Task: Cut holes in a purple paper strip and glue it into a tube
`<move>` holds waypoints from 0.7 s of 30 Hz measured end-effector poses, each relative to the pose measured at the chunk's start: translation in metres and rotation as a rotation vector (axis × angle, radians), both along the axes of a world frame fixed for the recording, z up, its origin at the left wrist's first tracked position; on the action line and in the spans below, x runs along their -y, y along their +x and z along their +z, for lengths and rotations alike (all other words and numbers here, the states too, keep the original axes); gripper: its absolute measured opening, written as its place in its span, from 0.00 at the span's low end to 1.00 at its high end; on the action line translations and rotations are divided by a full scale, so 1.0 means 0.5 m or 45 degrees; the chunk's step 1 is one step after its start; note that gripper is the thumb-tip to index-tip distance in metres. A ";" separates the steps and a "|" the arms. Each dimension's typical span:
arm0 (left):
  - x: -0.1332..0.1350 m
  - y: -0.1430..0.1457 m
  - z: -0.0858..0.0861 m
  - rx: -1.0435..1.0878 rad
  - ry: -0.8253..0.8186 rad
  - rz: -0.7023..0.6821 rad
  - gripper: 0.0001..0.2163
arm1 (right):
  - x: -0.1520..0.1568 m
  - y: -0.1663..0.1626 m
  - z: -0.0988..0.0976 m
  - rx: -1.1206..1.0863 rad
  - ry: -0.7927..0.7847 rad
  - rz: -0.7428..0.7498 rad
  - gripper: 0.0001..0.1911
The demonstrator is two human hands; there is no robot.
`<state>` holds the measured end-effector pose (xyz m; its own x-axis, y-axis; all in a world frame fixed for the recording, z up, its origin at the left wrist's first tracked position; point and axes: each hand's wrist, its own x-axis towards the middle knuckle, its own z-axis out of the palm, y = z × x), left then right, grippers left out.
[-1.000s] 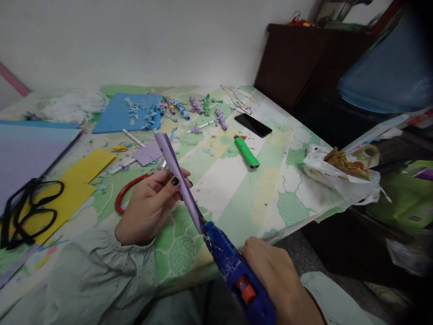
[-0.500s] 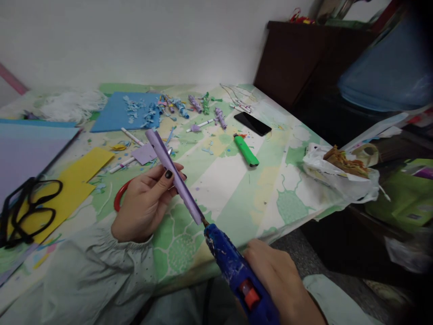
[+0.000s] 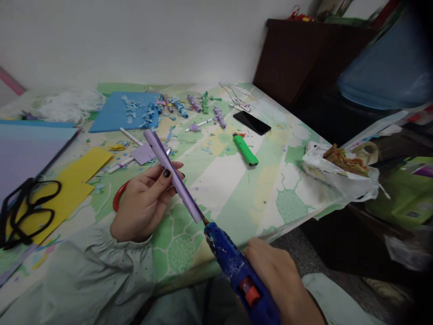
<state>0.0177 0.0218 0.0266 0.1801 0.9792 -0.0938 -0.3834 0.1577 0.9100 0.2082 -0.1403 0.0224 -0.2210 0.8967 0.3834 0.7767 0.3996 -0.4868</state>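
Between the thumb and fingers of my left hand [image 3: 145, 201] is a rolled tube of purple paper [image 3: 184, 196], slanting down to the right above the table. My right hand [image 3: 275, 275] is wrapped round a blue hot glue gun [image 3: 226, 257] with a red switch on its body. The gun's metal nozzle meets the lower end of the paper tube, by its open edge. Partly hidden behind my left hand are red-handled scissors [image 3: 119, 196]. A purple paper scrap [image 3: 144, 154] and white sticks lie beyond the tube's upper end.
Black glasses [image 3: 32, 212] rest on yellow paper [image 3: 84, 167] at left. A green utility knife [image 3: 245, 150] and a black phone [image 3: 252, 122] lie right of centre. Curled paper pieces [image 3: 194, 103] and a blue sheet [image 3: 111, 113] are at the back. Food in a plastic bag [image 3: 338, 174] sits at right.
Almost nothing differs. The view has shifted very slightly; both hands keep their hold, with the nozzle still at the tube's lower end.
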 end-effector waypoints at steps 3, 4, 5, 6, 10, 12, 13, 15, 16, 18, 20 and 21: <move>0.003 0.002 0.001 -0.004 0.005 -0.007 0.11 | -0.001 0.000 -0.002 0.015 -0.036 0.015 0.07; 0.004 0.003 0.001 -0.007 0.004 -0.008 0.11 | -0.002 -0.001 -0.001 0.020 -0.042 0.017 0.06; 0.005 0.003 0.000 -0.010 0.003 -0.010 0.10 | -0.004 -0.003 0.001 0.020 -0.036 0.013 0.05; 0.005 0.003 -0.002 -0.013 0.006 -0.011 0.10 | -0.007 -0.007 0.004 0.015 -0.013 0.000 0.05; 0.004 0.004 -0.010 -0.030 0.053 -0.049 0.10 | -0.020 -0.024 0.019 -0.043 0.157 -0.101 0.08; 0.003 0.004 -0.013 -0.038 0.078 -0.069 0.10 | -0.026 -0.031 0.023 -0.066 0.198 -0.141 0.09; 0.003 0.004 -0.014 -0.043 0.085 -0.076 0.10 | -0.028 -0.034 0.024 -0.072 0.204 -0.149 0.09; 0.003 0.004 -0.015 -0.047 0.089 -0.073 0.11 | -0.029 -0.036 0.020 -0.080 0.201 -0.151 0.10; 0.003 0.004 -0.015 -0.047 0.090 -0.069 0.11 | -0.028 -0.036 0.017 -0.080 0.191 -0.152 0.10; 0.003 0.005 -0.014 -0.040 0.093 -0.061 0.12 | -0.025 -0.036 0.008 -0.078 0.152 -0.153 0.10; 0.002 0.005 -0.013 -0.031 0.098 -0.053 0.12 | -0.020 -0.034 -0.002 -0.069 0.087 -0.149 0.09; 0.002 0.005 -0.012 -0.028 0.099 -0.048 0.11 | -0.018 -0.033 -0.005 -0.066 0.055 -0.149 0.09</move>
